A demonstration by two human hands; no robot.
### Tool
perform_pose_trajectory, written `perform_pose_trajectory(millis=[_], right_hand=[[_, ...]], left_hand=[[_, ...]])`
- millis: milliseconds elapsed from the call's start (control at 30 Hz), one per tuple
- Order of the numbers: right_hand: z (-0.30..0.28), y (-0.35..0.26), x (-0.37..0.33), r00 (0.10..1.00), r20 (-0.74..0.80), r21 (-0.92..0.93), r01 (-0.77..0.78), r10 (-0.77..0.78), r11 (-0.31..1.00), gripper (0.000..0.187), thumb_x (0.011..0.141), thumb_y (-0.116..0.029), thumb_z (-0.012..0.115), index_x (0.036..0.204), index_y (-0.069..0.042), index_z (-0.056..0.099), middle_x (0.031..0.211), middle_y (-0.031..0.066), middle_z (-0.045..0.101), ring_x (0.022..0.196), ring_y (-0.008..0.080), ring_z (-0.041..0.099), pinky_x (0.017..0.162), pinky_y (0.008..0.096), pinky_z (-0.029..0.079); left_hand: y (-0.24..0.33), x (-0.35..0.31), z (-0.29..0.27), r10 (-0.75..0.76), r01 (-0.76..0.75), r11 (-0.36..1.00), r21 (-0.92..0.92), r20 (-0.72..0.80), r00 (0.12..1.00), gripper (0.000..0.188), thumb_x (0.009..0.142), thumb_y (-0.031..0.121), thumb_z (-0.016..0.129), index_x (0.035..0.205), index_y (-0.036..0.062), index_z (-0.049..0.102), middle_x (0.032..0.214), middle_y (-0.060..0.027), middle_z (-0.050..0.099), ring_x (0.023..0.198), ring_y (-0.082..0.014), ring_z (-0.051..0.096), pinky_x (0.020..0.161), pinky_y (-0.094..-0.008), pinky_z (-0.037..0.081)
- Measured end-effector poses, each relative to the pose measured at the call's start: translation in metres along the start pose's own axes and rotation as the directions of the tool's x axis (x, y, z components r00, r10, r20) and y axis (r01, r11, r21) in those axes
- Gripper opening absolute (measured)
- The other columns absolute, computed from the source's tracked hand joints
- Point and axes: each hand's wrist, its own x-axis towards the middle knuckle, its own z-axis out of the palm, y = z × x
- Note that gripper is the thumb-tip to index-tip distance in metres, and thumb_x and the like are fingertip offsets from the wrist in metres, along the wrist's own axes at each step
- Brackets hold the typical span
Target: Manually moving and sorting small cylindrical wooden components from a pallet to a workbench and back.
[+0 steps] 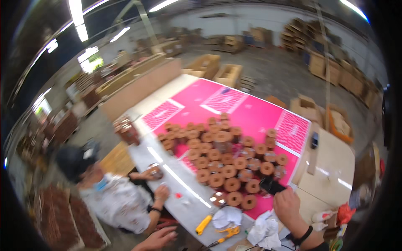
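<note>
My right hand [287,204], with a dark band on its wrist, is closed on a small black rectangular object [271,185]. Blur hides exactly what kind of thing it is. That hand hovers at the near right edge of a large group of brown, hollow-centred cylinders [231,184], which stand on a bright pink sheet [261,113]. Down at the lower edge, my left hand [159,239] has its fingers stretched out and holds nothing. It is beside the grey near side of the table [178,211], close to the co-worker's arm.
A co-worker [113,196] in a cap sits left, handling a brown cylinder [155,171]. Near me lie a yellow-handled tool [203,224], an orange-yellow tool [228,235] and white cloths [264,230]. Bottles [321,216] stand right. Cardboard boxes [303,108] sit beyond the table.
</note>
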Motion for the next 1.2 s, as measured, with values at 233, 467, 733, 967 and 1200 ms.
perform_pose_trajectory(millis=[233,467,733,967,1200], right_hand=[[-0.082,-0.277,0.019,0.695,-0.076,0.356,0.689,-0.715,0.632,0.029,0.074,-0.018,0.064,0.101,-0.010,0.065,0.091,0.0007,0.060,0.086,0.0191,0.059,0.072,0.0325,0.047],[-0.067,-0.506,-0.031,0.373,-0.173,0.639,0.747,-0.911,0.184,0.033,0.075,-0.018,0.063,0.108,-0.010,0.063,0.105,0.0045,0.060,0.097,0.0232,0.061,0.080,0.0335,0.051],[-0.034,-0.731,-0.089,0.102,0.693,0.160,-0.987,-0.714,0.014,0.050,0.097,-0.054,0.053,0.124,-0.012,0.055,0.113,0.0119,0.057,0.096,0.0239,0.060,0.089,0.0377,0.051],[-0.017,-0.859,-0.097,-0.283,0.564,-0.248,-0.954,-0.776,0.167,0.067,0.098,-0.067,0.028,0.123,-0.013,0.057,0.121,0.0097,0.062,0.114,0.0287,0.057,0.101,0.0449,0.045],[0.031,-0.969,-0.081,-0.565,0.364,-0.232,-0.825,-0.740,0.516,0.050,0.099,-0.057,0.044,0.117,-0.013,0.060,0.104,0.0037,0.065,0.088,0.0173,0.062,0.075,0.0368,0.055]], left_hand=[[-0.038,-0.119,-0.041,0.248,-0.093,0.716,-0.691,0.129,0.960,0.085,0.096,0.068,0.026,0.155,0.0086,0.014,0.147,-0.0192,0.042,0.121,-0.0381,0.057,0.090,-0.0498,0.055],[-0.209,-0.258,-0.061,0.289,-0.273,0.400,-0.875,-0.163,0.943,0.068,0.103,0.055,0.032,0.150,0.0064,0.032,0.133,-0.0133,0.056,0.104,-0.0343,0.066,0.069,-0.0341,0.057],[-0.255,-0.371,-0.067,-0.247,-0.643,0.566,-0.516,-0.850,0.465,0.035,0.097,0.016,0.053,0.128,0.0013,0.058,0.110,-0.0169,0.064,0.109,-0.0288,0.059,0.093,-0.0435,0.047],[-0.312,-0.355,-0.114,0.384,0.253,0.895,0.368,-0.923,-0.015,0.054,0.093,0.023,0.061,0.143,0.0109,0.047,0.133,-0.0291,0.046,0.113,-0.0478,0.053,0.095,-0.0503,0.045],[-0.390,-0.389,-0.218,0.273,0.161,0.957,0.241,-0.937,-0.218,0.051,0.103,0.040,0.041,0.136,0.0029,0.051,0.110,-0.0147,0.064,0.076,-0.0244,0.067,0.058,-0.0310,0.051]])
